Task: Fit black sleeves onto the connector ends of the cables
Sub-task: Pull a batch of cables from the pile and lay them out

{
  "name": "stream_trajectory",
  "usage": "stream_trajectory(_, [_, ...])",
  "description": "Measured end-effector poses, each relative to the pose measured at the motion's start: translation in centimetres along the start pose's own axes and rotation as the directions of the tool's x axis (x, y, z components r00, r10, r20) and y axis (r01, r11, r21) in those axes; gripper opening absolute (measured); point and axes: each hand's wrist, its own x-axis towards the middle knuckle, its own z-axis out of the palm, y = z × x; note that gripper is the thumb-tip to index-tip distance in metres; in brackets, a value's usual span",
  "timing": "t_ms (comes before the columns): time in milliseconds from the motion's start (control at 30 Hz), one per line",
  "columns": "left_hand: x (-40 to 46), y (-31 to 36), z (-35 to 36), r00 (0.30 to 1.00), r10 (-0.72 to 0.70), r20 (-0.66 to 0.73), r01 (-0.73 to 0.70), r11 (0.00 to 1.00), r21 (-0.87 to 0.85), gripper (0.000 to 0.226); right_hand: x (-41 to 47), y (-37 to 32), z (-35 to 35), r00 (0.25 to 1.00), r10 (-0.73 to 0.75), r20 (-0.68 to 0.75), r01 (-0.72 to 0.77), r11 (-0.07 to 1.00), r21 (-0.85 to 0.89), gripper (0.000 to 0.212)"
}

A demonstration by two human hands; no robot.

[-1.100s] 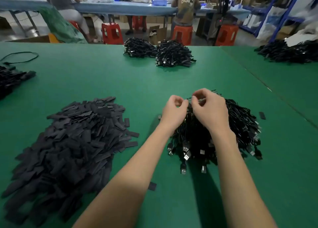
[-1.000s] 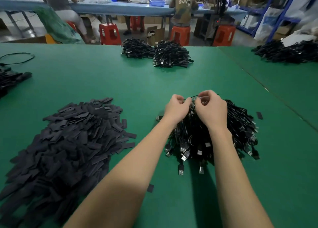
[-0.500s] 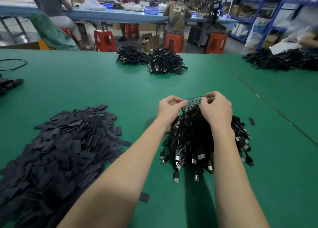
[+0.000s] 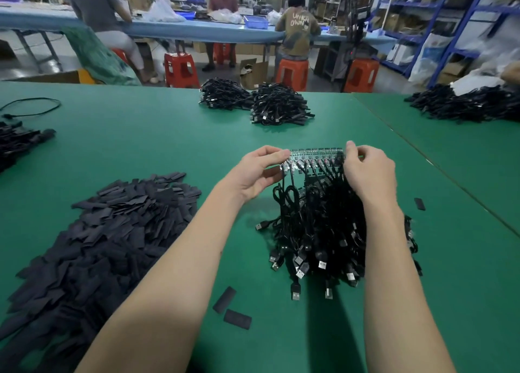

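Both hands are up over the green table (image 4: 168, 136), holding a strip of small circuit boards (image 4: 316, 153) stretched between them: the left hand (image 4: 257, 172) pinches its left end between thumb and fingers, and the right hand (image 4: 368, 172) pinches the right end, its other fingers curled in. The strip runs left to right, level, its long axis across the person's view, and from its lower edge a row of black cables (image 4: 318, 203) hangs down and toward the person into a dense heap, with the USB plugs (image 4: 299, 271) lying at the near edge of that heap, mostly pointing back at the person. The strip looks thin and rigid but likely scored to snap apart, so I would judge it fragile to bending; the ends, where it is held now, seem the sensible place to grip. The cables are limp and light singly, though the bundle as a whole will drag and tangle. Off to the left lies the big pile of black sleeves (image 4: 98, 237), flat, soft-looking pieces that probably need opening before they slide on; two loose sleeves (image 4: 230, 308) lie just in front of the plugs. None looks fitted yet.
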Motion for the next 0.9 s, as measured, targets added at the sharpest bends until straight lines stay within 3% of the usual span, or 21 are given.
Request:
stream_trajectory(233, [-2.3,2.4,-3.8,0.991,0.029,0.129,-0.024,0.999,-0.036,0.012,-1.3,-3.9,-1.2,0.977,-0.209,0.052,0.2,0.969,0.143,0.055])
stream_trajectory(333, [-3.4,3.1,-6.2,0.995,-0.014,0.102,0.022,0.997,-0.074,0.012,-1.8,-5.5,0.4,0.964,-0.158,0.212,0.101,0.961,0.256,0.052])
stream_trajectory(467, [-5.4,2.2,-11.0,0.996,-0.087,-0.001,0.087,0.994,0.067,0.04,-3.0,-5.1,4.8,0.882,-0.074,0.466,-0.098,0.937,0.336,0.036])
stream_trajectory(667, [-7.8,-0.6,-16.3,0.977,-0.202,-0.073,0.213,0.957,0.196,0.021,-5.9,-2.5,11.2,0.807,-0.049,0.588,-0.19,0.922,0.337,0.038])
stream_trajectory(767, [-7.4,-0.9,-17.1,0.971,-0.158,-0.18,0.224,0.868,0.443,0.031,-6.4,-2.1,12.2,0.795,-0.073,0.602,-0.205,0.902,0.38,0.018])
stream_trajectory(833, [-6.5,-1.0,-16.3,0.955,0.056,-0.293,0.163,0.725,0.669,0.028,-6.3,-2.1,12.6,0.808,-0.088,0.583,-0.232,0.862,0.451,0.01])
stream_trajectory(900, [-5.4,-1.7,-14.2,0.898,0.338,-0.283,0.093,0.483,0.871,0.022,-6.4,-2.2,13.0,0.799,-0.088,0.595,-0.263,0.839,0.477,0.01])
